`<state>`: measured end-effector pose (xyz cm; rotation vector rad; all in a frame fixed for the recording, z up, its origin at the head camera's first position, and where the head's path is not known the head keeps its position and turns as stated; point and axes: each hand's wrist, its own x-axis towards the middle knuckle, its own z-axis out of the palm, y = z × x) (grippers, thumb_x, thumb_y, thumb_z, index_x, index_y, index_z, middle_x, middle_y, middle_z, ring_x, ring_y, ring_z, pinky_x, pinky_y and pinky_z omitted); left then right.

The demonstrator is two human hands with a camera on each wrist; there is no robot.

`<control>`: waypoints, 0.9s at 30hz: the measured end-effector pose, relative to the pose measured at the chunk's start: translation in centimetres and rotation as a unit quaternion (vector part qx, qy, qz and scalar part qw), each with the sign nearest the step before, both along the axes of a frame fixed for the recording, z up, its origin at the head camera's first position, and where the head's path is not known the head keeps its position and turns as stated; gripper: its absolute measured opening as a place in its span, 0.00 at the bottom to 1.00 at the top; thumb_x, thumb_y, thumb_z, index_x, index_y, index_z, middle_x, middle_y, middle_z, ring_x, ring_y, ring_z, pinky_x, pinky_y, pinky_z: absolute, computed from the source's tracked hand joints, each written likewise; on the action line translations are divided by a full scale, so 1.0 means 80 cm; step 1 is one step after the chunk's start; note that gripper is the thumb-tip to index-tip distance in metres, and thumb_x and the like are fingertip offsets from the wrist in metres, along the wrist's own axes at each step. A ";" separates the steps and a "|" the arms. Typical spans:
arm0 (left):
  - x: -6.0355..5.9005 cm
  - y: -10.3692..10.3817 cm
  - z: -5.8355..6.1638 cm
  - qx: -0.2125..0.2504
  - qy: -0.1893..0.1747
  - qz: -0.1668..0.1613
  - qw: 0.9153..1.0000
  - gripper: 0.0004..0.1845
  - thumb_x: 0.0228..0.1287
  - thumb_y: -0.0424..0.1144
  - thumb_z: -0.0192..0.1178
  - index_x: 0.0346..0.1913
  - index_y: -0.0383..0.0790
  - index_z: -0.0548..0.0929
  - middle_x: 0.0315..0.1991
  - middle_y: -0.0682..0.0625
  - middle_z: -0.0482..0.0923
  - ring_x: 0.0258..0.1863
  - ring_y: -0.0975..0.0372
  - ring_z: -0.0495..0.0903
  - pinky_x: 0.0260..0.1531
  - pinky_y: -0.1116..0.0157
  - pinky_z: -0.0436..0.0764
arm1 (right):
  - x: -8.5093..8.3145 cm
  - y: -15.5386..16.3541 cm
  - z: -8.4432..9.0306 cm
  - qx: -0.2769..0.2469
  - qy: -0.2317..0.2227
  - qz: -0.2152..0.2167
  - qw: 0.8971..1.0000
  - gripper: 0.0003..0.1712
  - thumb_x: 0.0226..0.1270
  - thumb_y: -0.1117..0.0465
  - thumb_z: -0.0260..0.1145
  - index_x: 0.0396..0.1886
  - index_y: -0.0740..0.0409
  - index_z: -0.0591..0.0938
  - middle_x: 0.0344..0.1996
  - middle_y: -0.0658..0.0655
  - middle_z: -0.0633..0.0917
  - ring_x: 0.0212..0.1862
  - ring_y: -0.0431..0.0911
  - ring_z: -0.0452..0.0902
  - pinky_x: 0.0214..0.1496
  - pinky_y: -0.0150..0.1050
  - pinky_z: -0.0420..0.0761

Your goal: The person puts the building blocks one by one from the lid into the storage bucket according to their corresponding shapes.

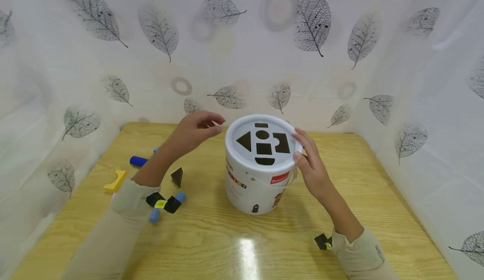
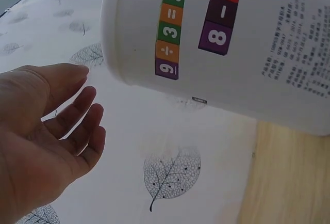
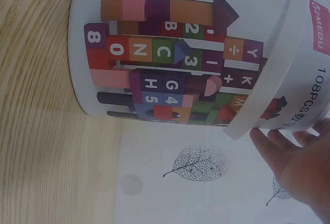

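Observation:
A white bucket [image 1: 242, 194] stands upright on the wooden table. Its pale lid [image 1: 247, 158] has dark cut-outs: a triangle, a circle, rectangles, a notched square and a rounded shape. My right hand [image 1: 311, 168] rests on the right side of the lid's rim, fingertips on top and thumb nearer me. To the left of the rim, my left hand [image 1: 196, 130] hovers with loosely bent fingers and holds nothing. In the left wrist view its palm [image 2: 46, 136] is apart from the bucket, beside the lid end.
Loose blocks lie left of the bucket: a dark triangular block [image 1: 177, 177], a blue cylinder [image 1: 138, 161], a yellow arch [image 1: 115, 181] and light blue pieces [image 1: 154, 216], partly hidden by my left arm. A leaf-patterned curtain [image 1: 242, 53] surrounds the table [image 1: 204, 238].

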<state>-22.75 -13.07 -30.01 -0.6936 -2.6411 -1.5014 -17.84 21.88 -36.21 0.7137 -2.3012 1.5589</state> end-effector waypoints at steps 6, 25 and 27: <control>0.021 -0.023 -0.014 -0.012 0.019 0.026 0.999 0.18 0.72 0.51 0.61 0.59 0.47 0.81 0.54 0.51 0.80 0.52 0.56 0.79 0.50 0.55 0.80 | -0.001 0.001 0.000 0.000 0.000 0.001 1.000 0.28 0.80 0.64 0.47 0.77 0.54 0.64 0.79 0.52 0.55 0.77 0.51 0.55 0.67 0.23 0.67; 0.088 -0.075 -0.068 -0.038 0.036 0.103 0.993 0.17 0.75 0.48 0.58 0.60 0.47 0.81 0.56 0.50 0.81 0.49 0.59 0.77 0.51 0.57 0.73 | 0.001 0.000 -0.001 0.003 -0.003 0.001 1.000 0.28 0.80 0.63 0.47 0.77 0.53 0.64 0.79 0.52 0.55 0.77 0.51 0.54 0.67 0.23 0.67; 0.094 -0.079 -0.075 -0.045 0.031 0.111 0.992 0.18 0.75 0.49 0.57 0.60 0.46 0.81 0.56 0.49 0.81 0.49 0.58 0.77 0.51 0.55 0.72 | 0.001 0.001 -0.001 0.004 -0.004 0.000 1.000 0.28 0.80 0.62 0.47 0.77 0.52 0.64 0.79 0.51 0.54 0.77 0.50 0.54 0.67 0.23 0.67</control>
